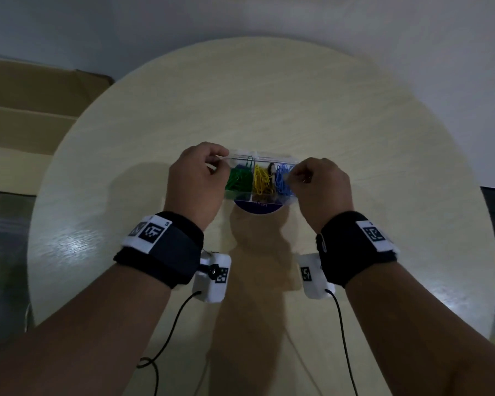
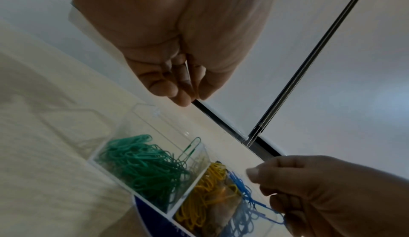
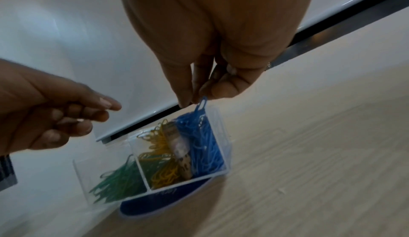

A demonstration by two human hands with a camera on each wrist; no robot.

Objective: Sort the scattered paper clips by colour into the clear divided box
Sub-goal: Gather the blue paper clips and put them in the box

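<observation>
The clear divided box [image 1: 269,156] stands mid-table on a blue disc [image 1: 255,208]. It holds green clips [image 1: 239,178] on the left, yellow clips [image 1: 262,180] in the middle and blue clips [image 1: 283,180] on the right. My right hand [image 3: 194,100] pinches one blue paper clip [image 3: 202,103] just above the blue pile [image 3: 203,141]. My left hand [image 2: 196,99] hovers over the box's left end with curled fingers touching the thumb and nothing seen between them. One green clip [image 2: 190,148] stands upright against the wall of the green compartment.
A small brownish wrapped item [image 3: 181,155] lies between the yellow and blue clips. The round pale table [image 1: 269,95] has a cardboard box [image 1: 26,115] beyond its left edge. Thin black cables [image 1: 166,338] hang from both wrists.
</observation>
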